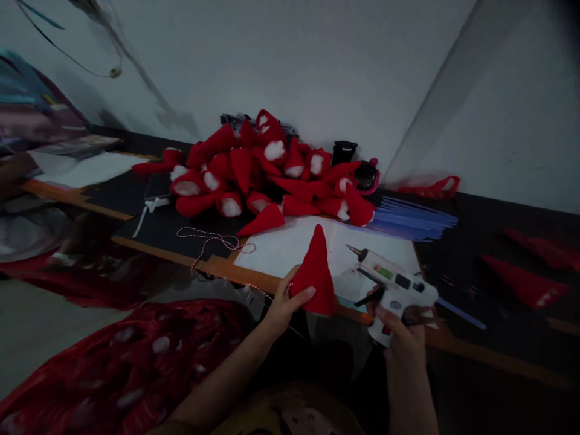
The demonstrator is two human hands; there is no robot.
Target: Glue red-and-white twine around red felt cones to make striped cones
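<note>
My left hand is closed around the lower part of a red felt cone, which points upward over the table's front edge. A twisted red-and-white cord trails on the table to the left, and more of it hangs near my left wrist. In my right hand is a white hot glue gun, gripped by its handle. Its nozzle points up and left toward the cone, without touching it. A blue-tinted glue stick pokes out of the gun's back end.
Many red cones with white stuffing lie heaped at the back. White paper lies before me, with a bundle of glue sticks behind. Flat red felt pieces are at right. A red bag sits lower left; another person's arm shows far left.
</note>
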